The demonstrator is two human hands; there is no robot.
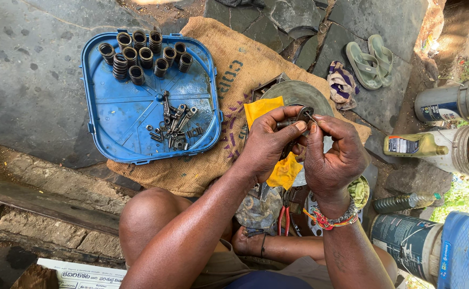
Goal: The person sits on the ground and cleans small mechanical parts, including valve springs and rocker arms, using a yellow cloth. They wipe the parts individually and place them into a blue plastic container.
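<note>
A: Hands, centre of frame?
B: Left hand (269,140) and right hand (331,155) meet over the yellow cloth (284,170). Both sets of fingers pinch one small dark metal part (302,114), just above centre.
A: Surroundings?
B: Blue tray (122,120), upper left, on burlap sack (234,69); coil springs (141,53) along its top edge, small metal parts (173,126) mid-tray. Red-handled pliers (284,218) below the hands. Green sandals (371,59), upper right.

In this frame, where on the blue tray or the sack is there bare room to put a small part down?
Blue tray: its left half is bare, between the springs along the top rim and the loose metal parts at centre-right. The burlap sack is bare just right of the tray. Crowded around both hands, left hand and right hand.
</note>
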